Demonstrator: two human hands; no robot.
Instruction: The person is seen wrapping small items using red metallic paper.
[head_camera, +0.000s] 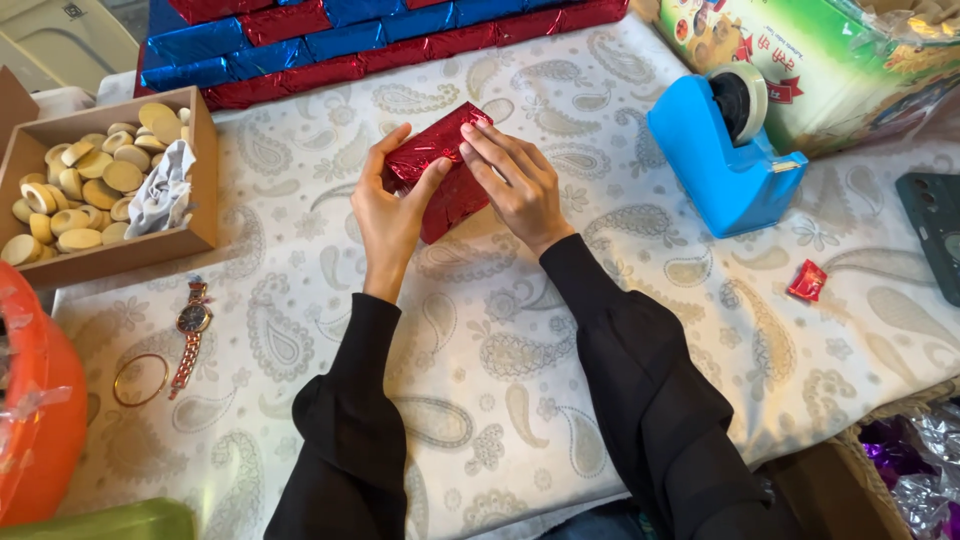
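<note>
Both hands met on a small packet wrapped in red foil (443, 170), which lay on the table (620, 300) a little above the middle of the view, toward twelve o'clock from the person's sleeves. The left hand (388, 205) cupped the packet's nine o'clock side, its grip partly closed, with the fingers curled over the upper edge and the thumb pressed on the foil face. The right hand (520, 185) lay on the three o'clock side, its fingers held nearly flat and pressing the foil down at the top corner; it held the packet by pressure rather than a closed grasp. At nine o'clock stood a cardboard box (205, 170) of pale round discs with a crumpled white cloth. A blue tape dispenser (720, 150) sat at two o'clock, well apart. Stacked red and blue foil packets (330, 35) lined the twelve o'clock edge. A wristwatch (192, 325) and a bangle (140, 380) lay at eight o'clock, and a red foil scrap (806, 281) at three o'clock.
</note>
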